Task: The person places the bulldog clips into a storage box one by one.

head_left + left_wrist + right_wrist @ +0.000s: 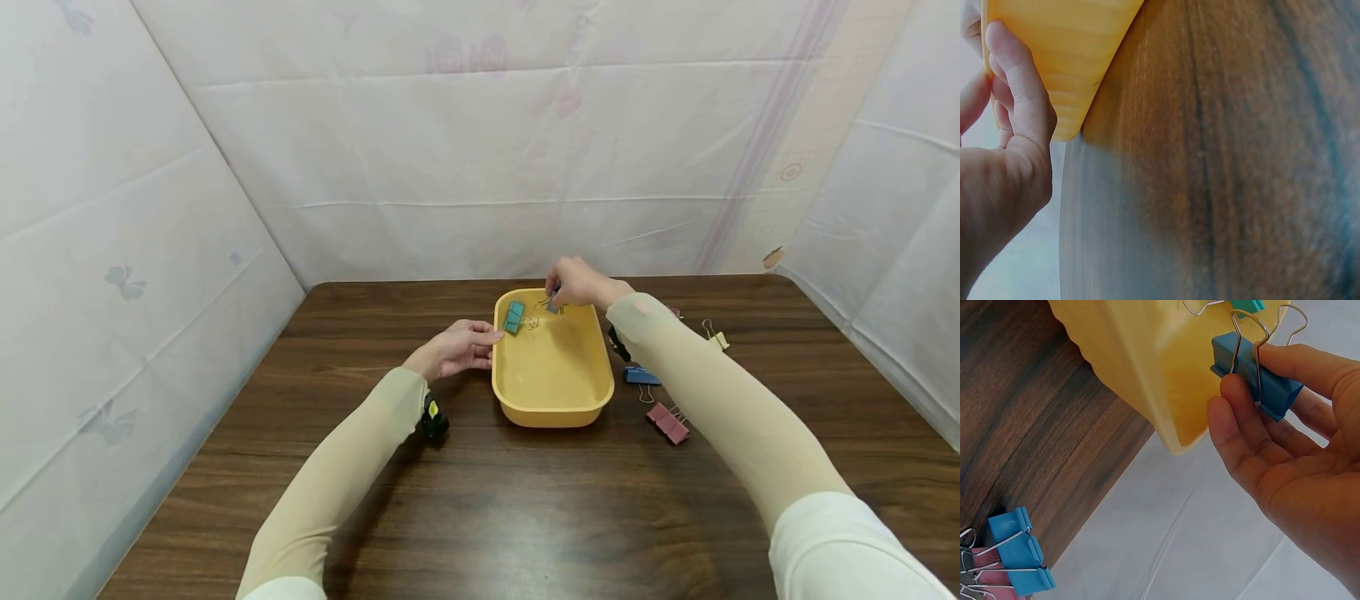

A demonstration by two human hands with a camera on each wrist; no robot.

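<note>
On my feed I see a dark wooden table (pixel 525 500) with loose binder clips: a pink clip (pixel 667 422), another blue one (pixel 642 377), and a pale one (pixel 716 337) (white sheeting behind).

We've got the tray (pixel 552 398) sitting mid-table (pixel 480 500), one binder clip (pixel 513 317) inside at its far left corner. Loose clips (pixel 667 422) lie on the table right of the tray. Left hand (pixel 455 348) touches the tray's left rim; right hand (pixel 577 283) hovers over its far end.

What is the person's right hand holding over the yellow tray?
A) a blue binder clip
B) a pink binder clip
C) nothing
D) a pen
A: in the right wrist view, the right hand pinches a blue binder clip at the yellow tray.
</note>
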